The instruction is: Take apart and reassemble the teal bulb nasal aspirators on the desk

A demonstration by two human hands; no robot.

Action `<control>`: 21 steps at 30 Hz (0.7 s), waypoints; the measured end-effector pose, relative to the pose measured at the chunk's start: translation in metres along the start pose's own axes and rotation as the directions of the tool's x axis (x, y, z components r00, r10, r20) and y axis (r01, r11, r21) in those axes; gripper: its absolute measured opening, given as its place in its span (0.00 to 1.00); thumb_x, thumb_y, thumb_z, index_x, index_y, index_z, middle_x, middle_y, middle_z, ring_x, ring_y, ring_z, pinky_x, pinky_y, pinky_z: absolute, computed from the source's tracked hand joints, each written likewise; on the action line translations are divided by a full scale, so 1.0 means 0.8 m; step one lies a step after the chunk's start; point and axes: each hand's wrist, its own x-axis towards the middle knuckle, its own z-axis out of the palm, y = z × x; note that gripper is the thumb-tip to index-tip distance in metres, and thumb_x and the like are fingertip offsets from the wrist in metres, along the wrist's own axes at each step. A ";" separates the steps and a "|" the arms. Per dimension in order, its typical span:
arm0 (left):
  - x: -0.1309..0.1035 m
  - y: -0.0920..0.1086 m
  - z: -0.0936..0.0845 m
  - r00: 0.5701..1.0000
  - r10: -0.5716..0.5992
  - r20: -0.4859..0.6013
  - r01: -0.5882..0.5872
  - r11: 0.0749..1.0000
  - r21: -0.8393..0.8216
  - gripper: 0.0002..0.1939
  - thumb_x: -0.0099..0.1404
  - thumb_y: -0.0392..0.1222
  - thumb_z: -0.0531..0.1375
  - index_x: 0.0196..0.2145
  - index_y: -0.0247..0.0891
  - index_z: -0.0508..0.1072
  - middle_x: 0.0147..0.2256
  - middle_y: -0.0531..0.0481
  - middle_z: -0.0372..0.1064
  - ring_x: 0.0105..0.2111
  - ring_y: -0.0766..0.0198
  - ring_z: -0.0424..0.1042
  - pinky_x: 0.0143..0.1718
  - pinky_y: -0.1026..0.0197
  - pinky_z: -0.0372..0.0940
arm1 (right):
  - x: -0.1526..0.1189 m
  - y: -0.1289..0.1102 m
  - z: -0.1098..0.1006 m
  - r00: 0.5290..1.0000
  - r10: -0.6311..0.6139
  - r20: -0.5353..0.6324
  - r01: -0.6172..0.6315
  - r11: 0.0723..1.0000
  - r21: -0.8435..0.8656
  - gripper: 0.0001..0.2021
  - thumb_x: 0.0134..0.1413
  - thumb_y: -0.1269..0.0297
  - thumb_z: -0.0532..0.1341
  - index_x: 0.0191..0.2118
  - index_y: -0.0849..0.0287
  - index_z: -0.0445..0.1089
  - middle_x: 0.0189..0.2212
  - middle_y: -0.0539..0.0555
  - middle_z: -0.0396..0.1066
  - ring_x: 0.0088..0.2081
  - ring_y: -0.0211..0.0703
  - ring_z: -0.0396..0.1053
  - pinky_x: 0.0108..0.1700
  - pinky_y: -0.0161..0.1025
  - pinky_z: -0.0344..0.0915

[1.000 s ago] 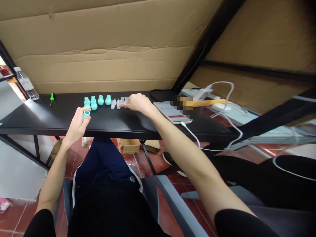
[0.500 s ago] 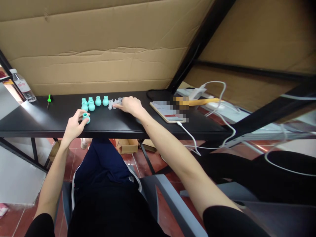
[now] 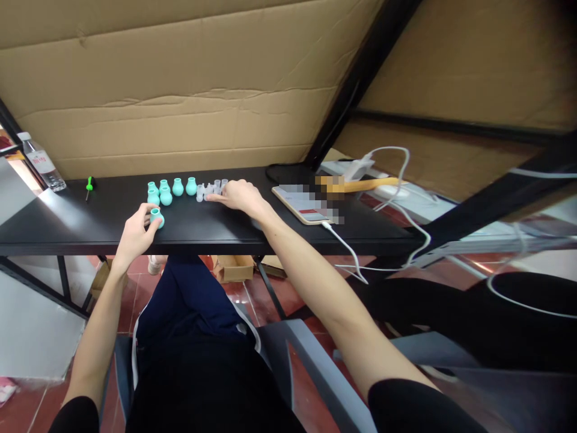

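Note:
My left hand [image 3: 137, 231] is closed around a small turquoise bulb-shaped pot [image 3: 157, 219], its round open mouth facing up, near the front edge of the black table. Just behind it stand several matching turquoise pots [image 3: 166, 196], upright with their narrow necks on top. To their right is a cluster of small clear plastic pieces [image 3: 199, 193], cup-like in shape. My right hand [image 3: 241, 195] is at the right side of this cluster, thumb stretched out to the left along its front. The other fingertips are partly hidden; no piece is plainly gripped.
A phone [image 3: 301, 204] with a white charging cable [image 3: 345, 242] lies on the right of the table [image 3: 211, 225]. On the left are a green-handled tool [image 3: 89, 184] and a water bottle [image 3: 42, 162]. Cardboard [image 3: 180, 72] walls the back; a black post [image 3: 360, 90] slants at right.
More of the clear pieces shows between my right thumb and fingers, the hand having shifted only slightly. My left hand keeps the pot in almost the same place.

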 end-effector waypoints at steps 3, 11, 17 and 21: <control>-0.001 -0.002 0.002 1.000 0.015 -0.006 -0.015 1.000 -0.002 0.15 0.73 0.50 0.62 0.52 0.42 0.74 0.53 0.43 0.82 0.54 0.52 0.85 0.64 0.48 0.77 | -0.002 0.003 0.000 0.999 -0.024 0.026 0.024 1.000 0.013 0.31 0.68 0.30 0.64 0.44 0.58 0.84 0.48 0.70 0.85 0.54 0.68 0.83 0.50 0.48 0.75; -0.002 -0.002 0.002 0.999 0.031 -0.010 -0.031 1.000 0.004 0.14 0.73 0.49 0.62 0.52 0.42 0.74 0.52 0.43 0.82 0.53 0.53 0.85 0.62 0.48 0.77 | -0.004 0.006 -0.002 0.997 -0.073 0.016 0.073 0.997 0.027 0.24 0.66 0.38 0.70 0.42 0.57 0.84 0.45 0.65 0.86 0.50 0.64 0.83 0.47 0.46 0.73; -0.001 -0.003 0.002 0.999 0.043 -0.013 -0.043 0.999 0.007 0.14 0.73 0.48 0.62 0.52 0.42 0.74 0.51 0.43 0.82 0.52 0.53 0.85 0.62 0.48 0.78 | 0.000 0.013 0.002 0.999 -0.047 0.018 0.047 0.999 0.014 0.22 0.63 0.39 0.73 0.43 0.56 0.84 0.44 0.64 0.85 0.49 0.62 0.83 0.48 0.46 0.74; 0.000 -0.005 0.003 0.999 0.043 -0.014 -0.043 0.999 0.005 0.14 0.73 0.49 0.62 0.52 0.42 0.74 0.52 0.44 0.82 0.52 0.54 0.85 0.62 0.49 0.78 | 0.003 0.016 0.004 0.998 -0.053 0.030 0.052 0.998 0.030 0.22 0.62 0.40 0.74 0.43 0.56 0.83 0.43 0.63 0.85 0.49 0.61 0.83 0.48 0.45 0.74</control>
